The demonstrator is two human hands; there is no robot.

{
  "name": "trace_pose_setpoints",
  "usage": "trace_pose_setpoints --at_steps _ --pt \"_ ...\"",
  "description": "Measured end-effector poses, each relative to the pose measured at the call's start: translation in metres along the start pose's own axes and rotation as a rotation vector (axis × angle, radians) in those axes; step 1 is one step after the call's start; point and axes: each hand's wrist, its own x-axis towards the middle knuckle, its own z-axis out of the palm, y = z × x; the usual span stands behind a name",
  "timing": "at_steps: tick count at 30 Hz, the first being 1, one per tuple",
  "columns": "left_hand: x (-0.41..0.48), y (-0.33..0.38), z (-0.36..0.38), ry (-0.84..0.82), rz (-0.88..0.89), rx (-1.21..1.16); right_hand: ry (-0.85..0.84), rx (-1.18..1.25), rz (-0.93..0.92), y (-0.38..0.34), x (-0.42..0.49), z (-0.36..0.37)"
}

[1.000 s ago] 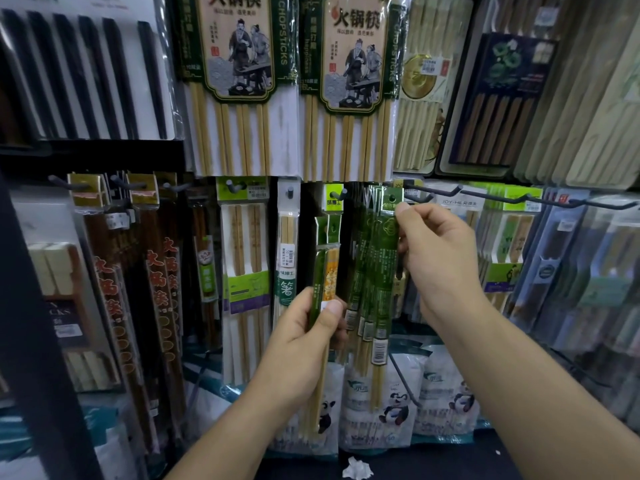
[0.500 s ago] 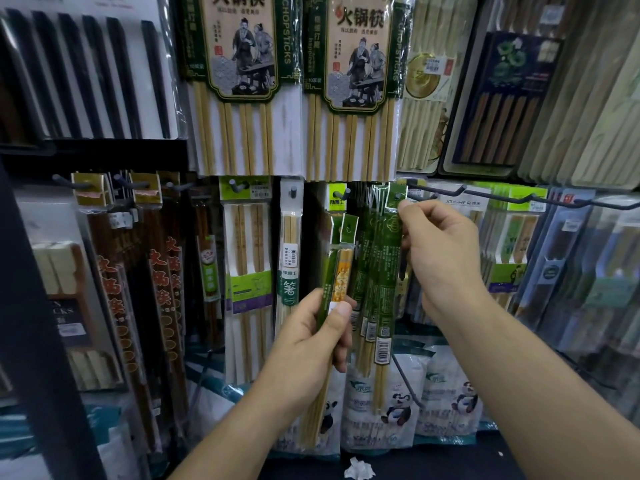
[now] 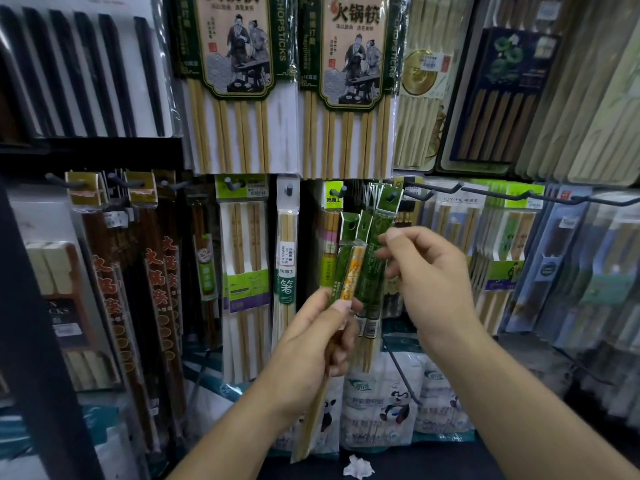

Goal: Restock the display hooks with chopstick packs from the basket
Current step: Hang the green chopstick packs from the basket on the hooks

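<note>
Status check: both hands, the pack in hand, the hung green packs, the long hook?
left hand: grips held chopstick pack.
held chopstick pack: off hook, upright, header hole free.
right hand: fingers curled at hung green packs; grip unclear.
hung green packs: on their hook, bunched.
long hook: front end bare.

Slim green and orange chopstick packs (image 3: pixel 347 271) upright, just beside green packs (image 3: pixel 372 289) hanging on hook (image 3: pixel 391 197)

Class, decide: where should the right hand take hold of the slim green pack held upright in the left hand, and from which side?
On the green pack, pinch the flat header card below its hang hole, from the right: the left hand grips lower down.
</note>
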Motion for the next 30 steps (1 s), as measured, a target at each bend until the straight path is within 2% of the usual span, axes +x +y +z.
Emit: trace_pose_setpoints --at_steps 2,10,12,16,20,30 --pt "0.000 0.000 0.003 0.013 0.000 0.008 -0.094 0.026 0.000 -0.002 -0.009 0.001" --pt "-0.001 -0.001 0.021 -0.061 0.040 0.005 -0.086 0.176 0.082 -0.007 -0.007 -0.010" --pt "0.000 -0.005 0.023 -0.026 0.030 -0.020 -0.049 0.186 0.085 -0.009 -0.002 -0.015" --pt "0.004 -0.012 0.019 0.097 0.068 0.083 0.107 0.222 0.076 -0.019 0.018 -0.026" --pt "0.006 -0.012 0.016 0.128 0.070 0.103 0.168 0.131 0.036 -0.021 0.033 -0.031" --pt "0.004 -0.009 0.017 0.068 0.041 0.151 0.159 0.006 0.008 -0.016 0.045 -0.031"
